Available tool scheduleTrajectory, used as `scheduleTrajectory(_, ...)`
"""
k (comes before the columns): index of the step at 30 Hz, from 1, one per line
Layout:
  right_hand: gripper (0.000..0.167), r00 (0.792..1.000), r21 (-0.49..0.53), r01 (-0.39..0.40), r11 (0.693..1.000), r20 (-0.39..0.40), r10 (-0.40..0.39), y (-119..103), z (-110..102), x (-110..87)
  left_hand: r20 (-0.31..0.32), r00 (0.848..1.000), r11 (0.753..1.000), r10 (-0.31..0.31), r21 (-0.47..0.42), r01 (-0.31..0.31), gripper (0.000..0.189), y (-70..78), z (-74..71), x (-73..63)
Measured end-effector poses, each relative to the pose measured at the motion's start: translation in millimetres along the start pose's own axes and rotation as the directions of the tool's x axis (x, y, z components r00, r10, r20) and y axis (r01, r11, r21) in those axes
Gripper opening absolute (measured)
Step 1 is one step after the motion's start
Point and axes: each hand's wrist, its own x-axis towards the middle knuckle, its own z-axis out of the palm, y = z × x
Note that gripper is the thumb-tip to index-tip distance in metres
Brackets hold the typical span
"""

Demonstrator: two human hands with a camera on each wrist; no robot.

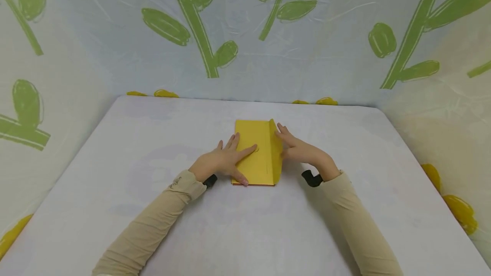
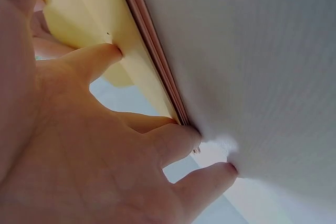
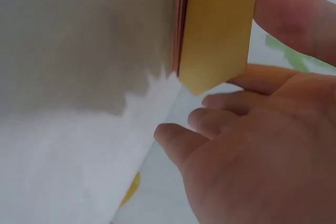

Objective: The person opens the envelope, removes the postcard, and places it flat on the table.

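A yellow paper envelope (image 1: 251, 133) lies upright-wise on the table, its flap (image 1: 276, 156) standing up along the right side. My left hand (image 1: 220, 159) rests on the envelope's left part with fingers spread, the index and thumb on its face. The other left fingers lie along the left edge in the left wrist view. Beside the flap is my right hand (image 1: 304, 150), its thumb and index finger at the flap's outer edge; the remaining fingers hold nothing. Thin reddish layers (image 2: 157, 59) show along the envelope's edge in both wrist views.
A white cloth covers the table (image 1: 268, 233). Behind it and at both sides hangs a pale curtain (image 1: 126, 33) printed with green leaves and stems. Black wrist pieces (image 1: 312, 179) stick out by the beige sleeves (image 1: 153, 220).
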Motion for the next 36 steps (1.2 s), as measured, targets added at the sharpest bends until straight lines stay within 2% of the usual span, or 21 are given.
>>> scheduleTrajectory(6, 0.080, 0.999, 0.066, -0.045, 0.997, 0.033, 0.043, 14.7, -5.2, 1.4, 0.001, 1.000, 1.000, -0.002, 0.009, 0.002, 0.113, -0.2, 0.7, 0.4)
scheduleTrajectory(9, 0.081, 0.997, 0.051, -0.057, 0.997, 0.056, 0.054, 20.1, -3.7, 3.2, 0.004, 1.000, 1.000, 0.000, 0.014, 0.000, 0.113, -0.9, 1.2, 0.4)
scheduleTrajectory(14, 0.081, 0.996, -0.002, -0.031, 1.000, 0.088, 0.032, 24.8, 0.0, 6.1, 0.004, 1.000, 1.000, 0.005, 0.019, -0.005, 0.112, -2.1, 2.0, 0.9)
scheduleTrajectory(21, 0.080, 0.995, -0.034, -0.033, 0.999, 0.096, 0.036, 27.3, 2.3, 7.8, 0.006, 1.000, 0.999, -0.003, 0.033, 0.003, 0.112, 0.1, 0.3, 0.4)
scheduleTrajectory(25, 0.084, 0.995, -0.053, -0.044, 0.998, 0.088, 0.049, 26.3, 3.8, 8.0, 0.022, 0.999, 0.998, -0.025, 0.061, 0.024, 0.114, 7.0, -4.6, 1.9)
scheduleTrajectory(28, 0.084, 0.995, -0.068, -0.048, 0.997, 0.082, 0.053, 24.6, 5.6, 7.9, 0.021, 0.999, 0.996, -0.038, 0.088, 0.036, 0.108, 13.7, -8.8, 6.8)
scheduleTrajectory(32, 0.082, 0.996, -0.078, -0.044, 0.996, 0.069, 0.050, 22.4, 7.7, 7.5, -0.019, 0.999, 0.994, -0.035, 0.106, 0.037, 0.092, 24.7, -12.4, 18.8)
scheduleTrajectory(36, 0.077, 0.998, -0.119, 0.010, 0.993, 0.060, -0.002, 17.6, 10.2, 7.7, -0.056, 0.996, 0.989, -0.063, 0.128, 0.069, 0.091, 37.4, -13.0, 29.9)
